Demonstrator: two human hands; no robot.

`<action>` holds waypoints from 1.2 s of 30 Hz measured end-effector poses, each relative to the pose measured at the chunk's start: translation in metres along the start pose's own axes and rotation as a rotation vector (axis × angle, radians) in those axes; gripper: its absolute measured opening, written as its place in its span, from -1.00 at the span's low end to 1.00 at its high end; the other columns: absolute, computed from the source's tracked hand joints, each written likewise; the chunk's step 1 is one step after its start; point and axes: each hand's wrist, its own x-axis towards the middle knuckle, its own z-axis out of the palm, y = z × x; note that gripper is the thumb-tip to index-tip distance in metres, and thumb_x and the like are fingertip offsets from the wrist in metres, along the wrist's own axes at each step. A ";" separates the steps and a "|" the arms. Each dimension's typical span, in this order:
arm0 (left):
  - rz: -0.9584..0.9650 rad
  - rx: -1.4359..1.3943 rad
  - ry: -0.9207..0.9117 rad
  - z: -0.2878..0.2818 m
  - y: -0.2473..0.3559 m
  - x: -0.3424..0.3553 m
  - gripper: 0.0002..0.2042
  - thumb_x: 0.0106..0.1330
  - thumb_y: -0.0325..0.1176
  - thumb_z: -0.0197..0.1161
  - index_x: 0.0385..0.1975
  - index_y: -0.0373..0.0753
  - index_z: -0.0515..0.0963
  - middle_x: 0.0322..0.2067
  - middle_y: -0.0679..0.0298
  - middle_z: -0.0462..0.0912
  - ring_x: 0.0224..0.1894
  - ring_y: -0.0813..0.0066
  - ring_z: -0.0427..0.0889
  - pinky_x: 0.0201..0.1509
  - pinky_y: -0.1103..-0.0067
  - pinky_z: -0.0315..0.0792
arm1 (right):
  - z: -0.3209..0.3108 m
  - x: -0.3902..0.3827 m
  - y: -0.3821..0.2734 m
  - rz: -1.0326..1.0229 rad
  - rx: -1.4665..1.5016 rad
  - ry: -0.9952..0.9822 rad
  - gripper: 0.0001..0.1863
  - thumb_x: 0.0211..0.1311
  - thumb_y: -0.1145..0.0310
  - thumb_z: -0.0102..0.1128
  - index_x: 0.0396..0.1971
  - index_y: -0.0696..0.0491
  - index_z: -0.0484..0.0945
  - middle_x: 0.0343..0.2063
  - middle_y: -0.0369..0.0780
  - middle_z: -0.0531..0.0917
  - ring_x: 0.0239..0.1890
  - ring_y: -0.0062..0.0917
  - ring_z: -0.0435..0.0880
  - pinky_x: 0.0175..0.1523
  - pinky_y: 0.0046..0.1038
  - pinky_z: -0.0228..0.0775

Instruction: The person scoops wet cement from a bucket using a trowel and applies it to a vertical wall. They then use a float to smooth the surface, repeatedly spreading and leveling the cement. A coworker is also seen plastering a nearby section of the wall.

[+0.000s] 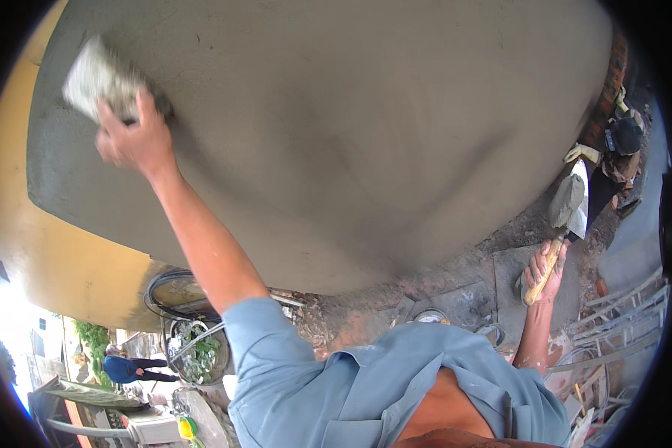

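Note:
My left hand (pixel 136 140) is raised at the far left, gripping a pale rectangular plastering float (pixel 106 78) against grey wet plaster (pixel 396 127) on the wall. Motion blurs the float, and part of the grip is hidden. Low on the right, my right hand (pixel 545 275) is wrapped round the wooden handle of a pointed trowel (pixel 579 216). A lump of grey mortar (pixel 567 200) rests on the trowel's blade, which is away from the plaster.
Yellow wall (pixel 119 261) borders the plaster on the left. A gloved co-worker (pixel 624 142) is near the brick edge (pixel 608 97) at right. Looped cables (pixel 164 291) hang by a potted plant (pixel 196 345). Someone in blue (pixel 123 369) stands lower left. Pale metal frames (pixel 627 321) lie lower right.

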 end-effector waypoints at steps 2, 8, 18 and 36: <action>-0.192 -0.019 -0.014 -0.013 0.006 -0.051 -0.24 0.19 0.08 0.43 0.31 -0.28 0.44 -0.04 -0.14 0.49 0.08 -0.09 0.40 0.18 0.10 0.30 | -0.001 0.000 0.000 -0.009 -0.021 0.002 -0.49 0.59 -0.10 -0.20 -0.23 0.11 0.36 -0.69 -0.36 0.30 -0.79 -0.66 0.27 -0.79 -0.56 0.23; 0.208 -0.005 -0.059 -0.012 0.059 -0.065 -0.21 0.14 0.04 0.47 0.39 -0.04 0.37 0.09 -0.21 0.32 0.16 -0.12 0.31 0.25 0.01 0.22 | 0.005 0.002 0.001 0.011 0.002 -0.049 -0.50 0.60 -0.09 -0.21 -0.22 0.11 0.36 -0.66 -0.33 0.33 -0.78 -0.65 0.29 -0.79 -0.55 0.27; -0.075 -0.006 -0.032 -0.016 0.049 -0.083 -0.21 0.19 0.07 0.41 0.37 -0.22 0.37 0.02 -0.23 0.36 0.15 -0.12 0.31 0.18 0.00 0.26 | 0.011 0.001 0.003 0.050 -0.014 -0.046 -0.47 0.57 -0.14 -0.19 -0.25 0.10 0.38 -0.70 -0.36 0.29 -0.81 -0.66 0.24 -0.81 -0.56 0.20; 0.133 0.020 -0.112 -0.038 0.151 -0.071 -0.29 0.31 0.13 0.32 0.36 -0.12 0.37 0.27 -0.21 0.28 0.35 -0.18 0.22 0.33 -0.04 0.20 | 0.030 -0.002 0.001 0.227 0.010 -0.064 -0.39 0.55 -0.21 -0.22 -0.25 0.12 0.45 -0.71 -0.35 0.32 -0.79 -0.64 0.30 -0.77 -0.54 0.23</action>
